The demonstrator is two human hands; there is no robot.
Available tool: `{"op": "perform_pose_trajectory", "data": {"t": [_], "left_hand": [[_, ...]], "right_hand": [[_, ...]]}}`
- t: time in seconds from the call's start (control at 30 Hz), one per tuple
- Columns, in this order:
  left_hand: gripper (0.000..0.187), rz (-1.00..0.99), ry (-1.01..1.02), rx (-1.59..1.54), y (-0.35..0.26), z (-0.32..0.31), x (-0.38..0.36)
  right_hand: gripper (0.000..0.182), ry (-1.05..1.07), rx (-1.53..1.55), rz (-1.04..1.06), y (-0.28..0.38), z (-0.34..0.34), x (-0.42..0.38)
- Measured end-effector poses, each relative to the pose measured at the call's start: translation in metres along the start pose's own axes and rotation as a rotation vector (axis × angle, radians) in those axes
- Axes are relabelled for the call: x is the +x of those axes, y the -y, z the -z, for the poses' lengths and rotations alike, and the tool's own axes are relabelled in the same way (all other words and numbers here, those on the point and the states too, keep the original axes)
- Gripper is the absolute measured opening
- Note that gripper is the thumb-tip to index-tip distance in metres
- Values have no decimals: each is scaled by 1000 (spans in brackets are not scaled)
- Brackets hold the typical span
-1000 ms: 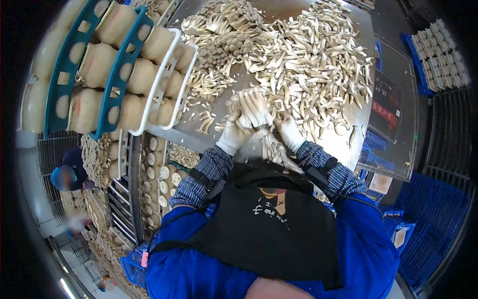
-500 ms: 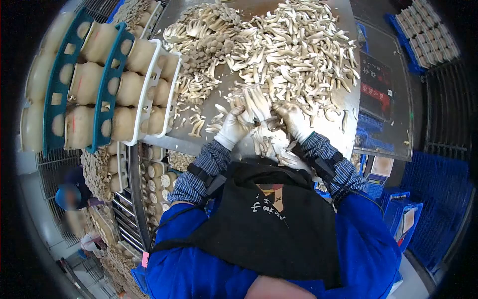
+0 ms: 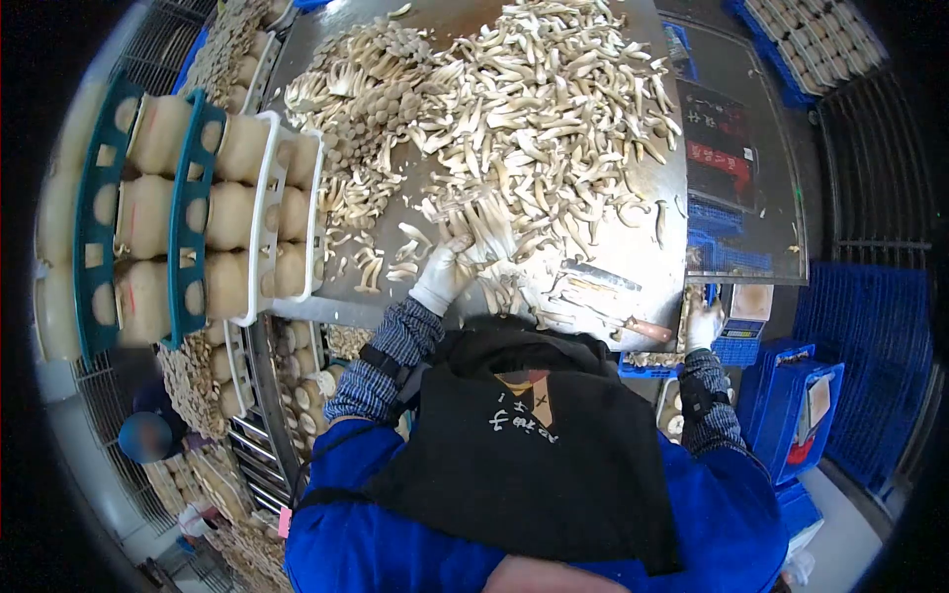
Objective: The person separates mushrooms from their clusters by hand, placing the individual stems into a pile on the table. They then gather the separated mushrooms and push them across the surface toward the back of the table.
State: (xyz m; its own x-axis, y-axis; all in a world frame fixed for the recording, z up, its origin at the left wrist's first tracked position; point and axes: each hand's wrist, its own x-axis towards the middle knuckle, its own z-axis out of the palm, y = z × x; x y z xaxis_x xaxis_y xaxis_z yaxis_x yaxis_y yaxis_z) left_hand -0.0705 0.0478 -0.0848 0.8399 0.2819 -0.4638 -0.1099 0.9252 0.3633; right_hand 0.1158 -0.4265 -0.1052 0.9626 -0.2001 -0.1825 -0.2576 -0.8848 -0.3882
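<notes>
My left hand (image 3: 445, 274), in a white glove, is closed around a clump of pale-stemmed mushrooms (image 3: 482, 225) over the metal table (image 3: 386, 304). Its fingers grip the left side of the clump. My right hand (image 3: 704, 324), also gloved, is beyond the table's right edge, beside a small scale (image 3: 749, 302). Its fingers look apart, and I see nothing held in them. A knife with a wooden handle (image 3: 647, 328) lies on the table between my hands, its blade pointing up and left. Loose mushrooms (image 3: 502, 295) lie just below the held clump.
A large heap of loose mushrooms (image 3: 554, 128) covers the table's far part, with uncut clusters (image 3: 381, 99) at its left. Crates of bottles (image 3: 193, 217) are stacked on the left. Blue crates (image 3: 806, 395) stand at the right. Another person (image 3: 153, 425) is at the lower left.
My right hand has left the clump and moved right, past the table's edge. The knife now lies on the table. My left hand still holds the clump, and the view has shifted.
</notes>
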Motion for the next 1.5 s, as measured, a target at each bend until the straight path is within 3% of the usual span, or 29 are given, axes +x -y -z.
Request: {"op": "perform_pose_trajectory", "data": {"t": [0.07, 0.13, 0.17, 0.2, 0.23, 0.27, 0.3, 0.33, 0.4, 0.47, 0.53, 0.6, 0.67, 0.7, 0.73, 0.8, 0.83, 0.87, 0.93, 0.97, 1.0, 1.07, 1.13, 1.2, 1.23, 1.27, 1.37, 1.43, 1.5], "left_hand": [[68, 22, 30, 51, 3, -46, -13], [66, -68, 114, 381, 6, -78, -18], [66, 7, 54, 470, 5, -61, -5], [63, -29, 81, 554, 4, -63, -3], [69, -57, 121, 564, 4, -80, -8], [75, -90, 159, 575, 4, -98, -13], [90, -119, 103, 582, 4, -97, -13], [67, -6, 107, 570, -6, -68, -7], [73, -10, 123, 410, -15, -76, -11], [79, -215, 110, 463, -21, -104, -21], [70, -348, 60, 427, -23, -101, -21], [60, -515, 37, 507, -21, -93, -14], [55, -506, -38, 506, -24, -106, -24], [51, -484, -112, 510, -23, -110, -28], [51, -479, -116, 503, -21, -95, -19], [46, -487, -170, 195, -17, -54, 8], [45, -431, -144, 66, -21, -73, 0], [45, -427, -146, 63, -22, -74, -1], [41, -428, -97, 202, -22, -74, -4], [51, -418, -95, 267, -17, -73, -4], [62, -397, -104, 329, -9, -69, -6], [63, -394, -110, 618, -3, -114, -24], [63, -389, -122, 569, -6, -125, -25], [61, -432, -136, 525, -10, -114, -17], [59, -348, -136, 352, -16, -91, -6], [57, -264, -136, 181, -19, -78, -1], [48, -366, -130, 258, -13, -103, -15], [45, -410, -80, 545, -8, -106, -14], [46, -382, -89, 566, -6, -103, -13]], "right_hand": [[55, 225, 495, -67, 73, 19, -34], [54, 337, 504, 450, 119, -1, -47], [53, 440, 714, 571, 159, -12, -62], [51, 653, 896, 462, 201, -12, -83], [52, 702, 896, 657, 237, 4, -97], [55, 934, 1001, 592, 270, 29, -111], [54, 870, 875, 731, 285, 17, -114], [54, 793, 750, 875, 300, -1, -114], [60, 808, 982, 950, 328, -19, -121], [64, 778, 902, 1025, 344, -12, -129], [72, 711, 859, 1112, 355, -30, -130], [70, 791, 850, 1108, 361, -41, -129], [67, 1204, 1059, 671, 362, -54, -130], [61, 1021, 941, 800, 356, -60, -130], [61, 1024, 933, 794, 347, -67, -131], [43, 332, 736, 1197, 332, -76, -130], [28, 465, 849, 1008, 330, -64, -133], [28, 467, 844, 1006, 332, -56, -131], [18, 715, 1346, 645, 347, -42, -123], [21, 712, 1275, 660, 352, -36, -119], [29, 907, 1320, 660, 351, -42, -117], [49, 812, 892, 649, 338, -71, -111], [37, 688, 691, 963, 326, -107, -90], [28, 533, 807, 1003, 327, -103, -83], [24, 850, 1067, 466, 327, -98, -83], [18, 1079, 1010, 301, 339, -32, -93], [20, 1081, 1303, 362, 343, -35, -100], [24, 900, 1113, 869, 348, -31, -102], [26, 979, 1060, 804, 338, -48, -92]]}}
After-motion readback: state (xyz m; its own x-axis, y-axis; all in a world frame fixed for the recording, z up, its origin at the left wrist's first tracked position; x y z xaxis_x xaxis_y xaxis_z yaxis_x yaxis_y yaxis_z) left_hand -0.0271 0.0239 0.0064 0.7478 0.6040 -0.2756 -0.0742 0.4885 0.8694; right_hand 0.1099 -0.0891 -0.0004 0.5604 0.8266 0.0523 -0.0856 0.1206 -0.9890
